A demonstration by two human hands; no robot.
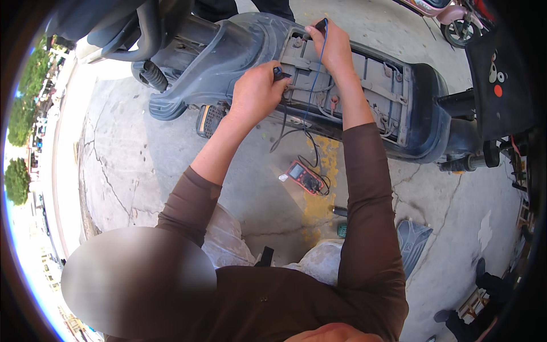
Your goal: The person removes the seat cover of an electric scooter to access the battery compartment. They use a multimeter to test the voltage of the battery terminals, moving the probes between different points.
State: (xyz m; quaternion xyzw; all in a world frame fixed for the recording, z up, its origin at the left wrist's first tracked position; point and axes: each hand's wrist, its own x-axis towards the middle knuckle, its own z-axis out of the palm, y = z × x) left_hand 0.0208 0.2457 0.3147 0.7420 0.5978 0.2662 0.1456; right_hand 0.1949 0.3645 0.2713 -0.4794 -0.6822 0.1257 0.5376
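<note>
An electric scooter (239,43) lies across the top of the view, its battery compartment (364,80) uncovered, showing grey batteries, straps, terminals and cables. My left hand (256,94) grips a small black object (279,74), perhaps a probe or plug, at the compartment's left part. My right hand (336,51), higher up at the compartment's far edge, pinches a dark probe-like piece (321,26) with a blue wire running down from it. On the ground below, a red-cased multimeter (303,178) lies with dark leads trailing up toward the scooter.
A dark floor plate (413,245), a small green item (342,229) and a dark cylinder (339,210) lie near my right forearm. A black cloth guard (496,108) hangs at right. Another person's legs (273,8) stand beyond the scooter; a pink scooter (439,11) is behind.
</note>
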